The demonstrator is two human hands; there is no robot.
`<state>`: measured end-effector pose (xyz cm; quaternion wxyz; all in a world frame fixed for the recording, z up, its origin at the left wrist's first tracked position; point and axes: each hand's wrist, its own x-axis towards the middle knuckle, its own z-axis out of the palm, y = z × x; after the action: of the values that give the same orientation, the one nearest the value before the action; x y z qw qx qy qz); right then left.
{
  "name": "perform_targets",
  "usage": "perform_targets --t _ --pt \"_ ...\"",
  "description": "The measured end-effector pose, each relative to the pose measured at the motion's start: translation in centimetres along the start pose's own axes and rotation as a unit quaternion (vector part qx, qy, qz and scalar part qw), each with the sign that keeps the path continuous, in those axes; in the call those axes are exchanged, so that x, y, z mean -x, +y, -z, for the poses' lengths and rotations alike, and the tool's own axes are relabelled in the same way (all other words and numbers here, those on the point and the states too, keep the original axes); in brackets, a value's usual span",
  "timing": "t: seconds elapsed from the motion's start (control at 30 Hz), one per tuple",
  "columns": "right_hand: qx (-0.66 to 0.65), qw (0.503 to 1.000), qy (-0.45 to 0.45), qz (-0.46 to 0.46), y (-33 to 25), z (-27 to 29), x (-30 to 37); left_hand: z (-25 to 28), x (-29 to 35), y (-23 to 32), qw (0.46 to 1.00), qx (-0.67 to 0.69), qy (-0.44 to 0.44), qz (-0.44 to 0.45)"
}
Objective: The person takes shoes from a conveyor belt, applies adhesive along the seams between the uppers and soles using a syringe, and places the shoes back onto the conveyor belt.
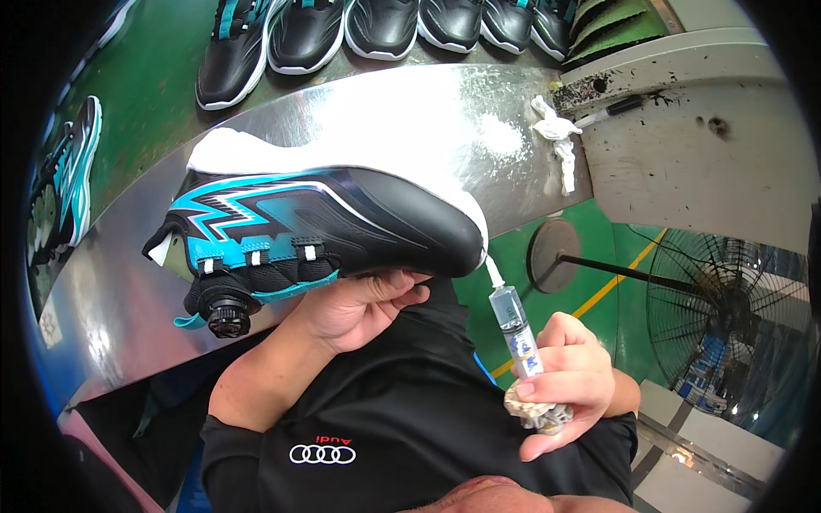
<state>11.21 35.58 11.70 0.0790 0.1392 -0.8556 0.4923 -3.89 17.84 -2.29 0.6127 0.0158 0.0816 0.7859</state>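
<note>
A black and turquoise sports shoe [282, 209] with a white sole lies on its side, sole facing away from me and toe to the right. My left hand [368, 309] holds it from the near side by the upper, with some fingers hidden beneath it. In my right hand [573, 368] is a clear plastic syringe [513, 329] with liquid inside. Its white nozzle touches the seam between toe and sole. A crumpled, stained cloth [539, 410] is bunched at the syringe's rear, within the same hand.
Beneath the shoe is a metal worktop [333, 111] with white powder [503, 137] on it. A white rag [558, 132] and a dark-handled tool [611, 111] lie at the right. More shoes [380, 26] line the green surface beyond. A large fan [727, 329] stands on the right.
</note>
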Motion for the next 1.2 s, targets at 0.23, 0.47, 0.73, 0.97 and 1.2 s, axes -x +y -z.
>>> perform_targets --t 0.23,0.47,0.73,0.97,1.2 --pt "0.152 0.987 0.024 0.055 0.6 -1.7 -0.6 -1.2 -1.2 0.0 0.999 0.027 -0.001 -0.043" --pt "0.236 0.966 0.042 0.099 1.8 -3.1 -0.5 -2.5 -1.4 0.4 0.997 0.063 -0.007 -0.039" --pt "0.250 0.954 0.066 0.152 2.0 -3.2 -0.1 -1.6 -0.9 0.0 0.998 0.012 -0.010 -0.067" --pt "0.281 0.950 0.103 0.082 7.8 -2.5 -0.6 -2.4 9.8 0.2 0.991 0.008 0.119 -0.062" --pt "0.219 0.969 0.098 0.065 14.0 -4.3 -5.3 -2.6 17.9 3.4 0.889 -0.204 0.315 -0.263"
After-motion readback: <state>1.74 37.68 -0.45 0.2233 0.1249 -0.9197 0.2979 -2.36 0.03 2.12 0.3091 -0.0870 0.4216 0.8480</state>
